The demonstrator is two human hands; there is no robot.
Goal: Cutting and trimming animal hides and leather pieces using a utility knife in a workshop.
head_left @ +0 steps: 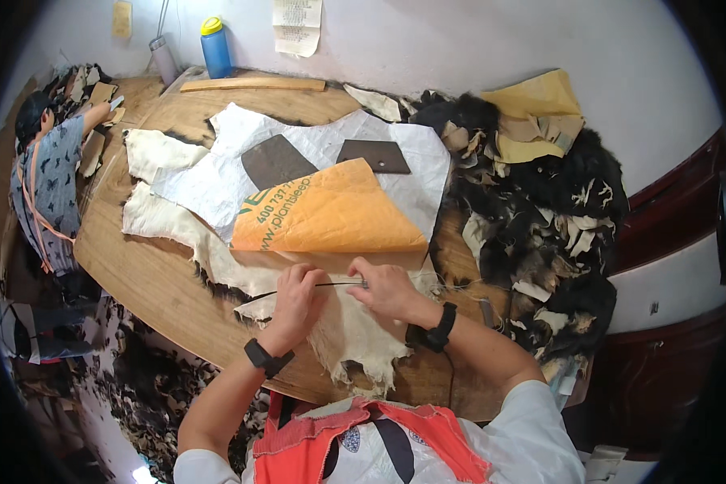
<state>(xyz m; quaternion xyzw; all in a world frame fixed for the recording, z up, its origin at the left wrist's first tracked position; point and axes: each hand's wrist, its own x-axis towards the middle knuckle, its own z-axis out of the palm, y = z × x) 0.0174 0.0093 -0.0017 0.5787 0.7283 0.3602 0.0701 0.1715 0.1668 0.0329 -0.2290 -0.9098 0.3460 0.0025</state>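
Note:
Just in front of the orange printed sheet (331, 214), my two hands are over a pale hide (355, 327) with ragged edges. A thin black strip (336, 284) runs between them, and its end sticks out left of my left hand (298, 300). The fingers of that hand are curled down around the strip. My right hand (385, 289) pinches the strip's other end, along with a small greyish piece that is too small to name. Two dark flat templates (278, 164) (373, 156) lie on the white sheet (246, 129) beyond.
The wooden table (137, 254) carries a wooden strip (254, 84) and a blue bottle (215, 50) at the back. Black fur scraps (532, 194) with yellow paper (540, 101) are heaped at right. Another person (48, 185) works at far left. More scraps (153, 387) cover the floor.

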